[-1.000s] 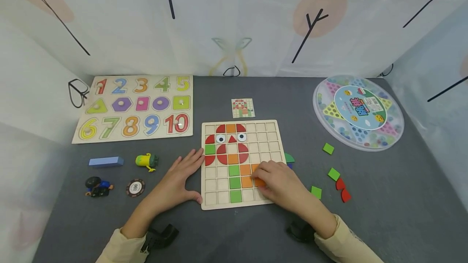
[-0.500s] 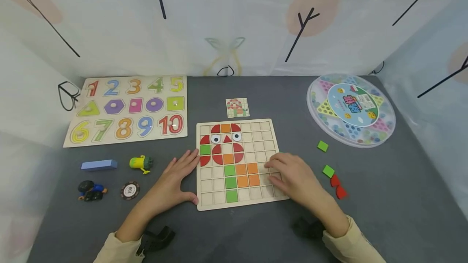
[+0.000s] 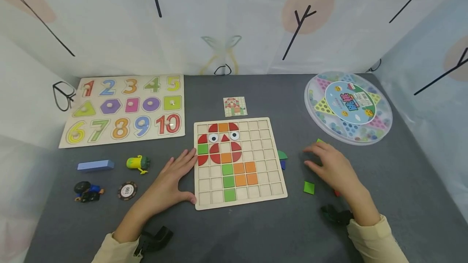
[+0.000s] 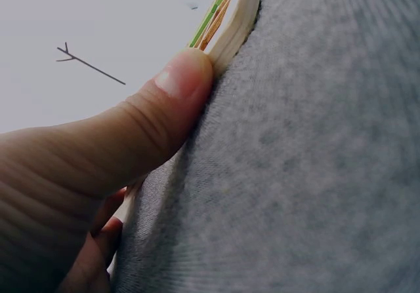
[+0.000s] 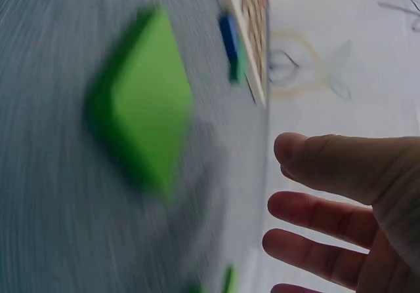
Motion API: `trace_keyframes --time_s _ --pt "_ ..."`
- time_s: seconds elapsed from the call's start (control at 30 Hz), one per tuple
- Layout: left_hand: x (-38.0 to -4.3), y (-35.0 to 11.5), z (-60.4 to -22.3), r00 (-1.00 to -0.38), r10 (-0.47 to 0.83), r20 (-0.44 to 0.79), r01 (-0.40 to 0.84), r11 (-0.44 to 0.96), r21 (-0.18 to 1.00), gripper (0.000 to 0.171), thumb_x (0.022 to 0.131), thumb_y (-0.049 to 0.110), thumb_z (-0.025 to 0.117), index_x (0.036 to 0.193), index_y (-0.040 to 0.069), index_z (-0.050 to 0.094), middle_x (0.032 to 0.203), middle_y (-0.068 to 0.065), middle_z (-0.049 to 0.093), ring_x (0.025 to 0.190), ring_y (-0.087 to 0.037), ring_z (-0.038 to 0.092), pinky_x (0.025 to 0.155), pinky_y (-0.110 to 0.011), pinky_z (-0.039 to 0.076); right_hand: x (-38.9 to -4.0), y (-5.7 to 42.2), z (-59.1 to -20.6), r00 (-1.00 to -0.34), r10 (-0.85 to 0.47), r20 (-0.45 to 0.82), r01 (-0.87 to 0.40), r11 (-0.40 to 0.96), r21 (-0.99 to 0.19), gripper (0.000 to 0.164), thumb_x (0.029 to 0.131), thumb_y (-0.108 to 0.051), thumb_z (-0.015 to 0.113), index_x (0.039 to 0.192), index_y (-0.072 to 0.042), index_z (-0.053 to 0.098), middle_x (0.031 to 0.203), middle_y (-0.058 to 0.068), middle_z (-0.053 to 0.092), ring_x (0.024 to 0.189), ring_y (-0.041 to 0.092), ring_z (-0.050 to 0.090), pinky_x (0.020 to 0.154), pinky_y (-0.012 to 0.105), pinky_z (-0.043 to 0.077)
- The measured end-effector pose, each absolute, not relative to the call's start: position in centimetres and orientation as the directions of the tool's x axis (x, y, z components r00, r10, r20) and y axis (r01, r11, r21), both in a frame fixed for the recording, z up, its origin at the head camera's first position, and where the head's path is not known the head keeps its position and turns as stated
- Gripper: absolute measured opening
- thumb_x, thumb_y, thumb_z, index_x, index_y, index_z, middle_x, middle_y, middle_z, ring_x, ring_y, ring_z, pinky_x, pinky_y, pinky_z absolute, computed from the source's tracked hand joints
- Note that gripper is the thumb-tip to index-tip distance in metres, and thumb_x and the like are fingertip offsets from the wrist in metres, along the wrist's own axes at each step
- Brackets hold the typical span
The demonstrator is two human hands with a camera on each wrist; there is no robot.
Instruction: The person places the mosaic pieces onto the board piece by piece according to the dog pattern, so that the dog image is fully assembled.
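Observation:
A wooden grid board [image 3: 261, 177] lies flat in the middle of the head view, with red, orange and green tiles and two eye pieces in its cells. My left hand [image 3: 172, 181] rests at its left side, fingers straight, the thumb [image 4: 180, 86] touching the board's edge in the left wrist view. To the right of the board my right hand [image 3: 334, 168] is over the table with nothing in it, its fingers apart. A green square tile [image 3: 308, 188] lies just below its fingers; the right wrist view shows a green tile [image 5: 151, 103] large and blurred.
A small picture card [image 3: 235, 106] lies behind the board. Around it are a number puzzle [image 3: 122, 108], a round game box [image 3: 347, 108], a blue block [image 3: 95, 166], a poker chip [image 3: 127, 190] and two toy figures. Green and blue pieces [image 3: 282, 155] peek out at the board's right edge.
My right hand has let go of an orange tile in the board and moved right, off the board toward the loose tiles. My left hand has stayed at the board's left edge.

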State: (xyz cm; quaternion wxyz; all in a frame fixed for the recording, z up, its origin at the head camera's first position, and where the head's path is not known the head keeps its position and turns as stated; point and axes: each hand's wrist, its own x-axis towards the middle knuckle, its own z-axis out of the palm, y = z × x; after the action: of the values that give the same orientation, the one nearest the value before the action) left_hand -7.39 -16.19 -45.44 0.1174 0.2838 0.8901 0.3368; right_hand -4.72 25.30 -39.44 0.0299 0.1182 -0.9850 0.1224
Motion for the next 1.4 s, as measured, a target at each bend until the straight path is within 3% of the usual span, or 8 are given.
trace_keyframes --time_s 0.1,0.2,0.37,0.77,1.0,1.2,1.4 --pt "-7.4 -16.1 -45.5 -0.811 0.585 -0.013 0.431 0.611 0.664 0.109 0.048 0.053 0.072 0.138 0.015 0.024 0.145 0.007 0.011 0.133 -0.017 0.004 0.104 -0.048 0.002 -5.7 23.8 -40.1 -0.958 -0.28 0.056 -0.285 0.929 -0.237 0.034 0.074 -0.021 0.069 0.105 -0.01 0.061 0.097 0.004 0.057 0.087 0.02 0.055 0.071 0.039 0.046" --pt "-7.4 -16.1 -45.4 -0.809 0.588 -0.011 0.431 0.607 0.668 0.109 0.048 0.052 0.073 0.138 0.014 0.024 0.145 0.007 0.011 0.133 -0.017 0.004 0.104 -0.048 0.002 -6.4 22.3 -40.7 -0.952 -0.306 0.035 -0.305 0.921 -0.242 0.036 0.075 -0.023 0.068 0.108 -0.01 0.061 0.093 0.002 0.056 0.08 0.016 0.054 0.066 0.035 0.046" --pt "-7.3 -16.1 -45.3 -0.811 0.585 -0.015 0.425 0.608 0.671 0.109 0.048 0.051 0.073 0.138 0.014 0.024 0.145 0.007 0.012 0.133 -0.017 0.004 0.104 -0.048 0.002 -7.2 20.7 -41.0 -0.959 -0.284 0.01 -0.279 0.933 -0.227 0.036 0.075 -0.024 0.068 0.108 -0.012 0.061 0.081 -0.001 0.052 0.065 0.01 0.046 0.053 0.026 0.038" --pt "-7.3 -16.2 -45.3 -0.813 0.583 -0.011 0.428 0.609 0.668 0.11 0.047 0.052 0.073 0.138 0.015 0.024 0.145 0.007 0.011 0.133 -0.017 0.004 0.104 -0.048 0.002 -7.4 20.2 -40.9 -0.965 -0.26 0.006 -0.255 0.942 -0.218 0.024 0.077 -0.022 0.064 0.1 -0.016 0.061 0.077 -0.003 0.052 0.057 0.009 0.042 0.044 0.022 0.031" --pt "-7.3 -16.1 -45.2 -0.814 0.58 -0.019 0.424 0.617 0.663 0.111 0.047 0.052 0.073 0.139 0.015 0.023 0.145 0.006 0.012 0.133 -0.018 0.004 0.103 -0.049 0.002 -7.0 19.0 -39.7 -0.951 -0.301 0.066 -0.308 0.926 -0.216 0.025 0.074 -0.021 0.067 0.098 -0.015 0.061 0.079 -0.003 0.054 0.061 0.008 0.044 0.05 0.024 0.036" --pt "-7.3 -16.1 -45.0 -0.814 0.58 -0.02 0.423 0.616 0.664 0.109 0.048 0.05 0.074 0.138 0.014 0.024 0.145 0.006 0.012 0.133 -0.017 0.004 0.103 -0.049 0.002 -6.6 16.6 -39.3 -0.898 -0.438 0.033 -0.436 0.879 -0.193 0.025 0.073 -0.023 0.067 0.096 -0.015 0.063 0.085 -0.005 0.058 0.069 0.008 0.05 0.058 0.027 0.044" --pt "-7.2 -16.1 -45.0 -0.815 0.58 -0.012 0.426 0.613 0.665 0.11 0.047 0.049 0.074 0.138 0.014 0.024 0.145 0.006 0.012 0.133 -0.018 0.004 0.104 -0.049 0.002 -6.6 15.7 -40.1 -0.888 -0.46 0.012 -0.454 0.873 -0.177 0.024 0.072 -0.021 0.068 0.095 -0.017 0.064 0.085 -0.006 0.058 0.07 0.008 0.052 0.061 0.029 0.046"
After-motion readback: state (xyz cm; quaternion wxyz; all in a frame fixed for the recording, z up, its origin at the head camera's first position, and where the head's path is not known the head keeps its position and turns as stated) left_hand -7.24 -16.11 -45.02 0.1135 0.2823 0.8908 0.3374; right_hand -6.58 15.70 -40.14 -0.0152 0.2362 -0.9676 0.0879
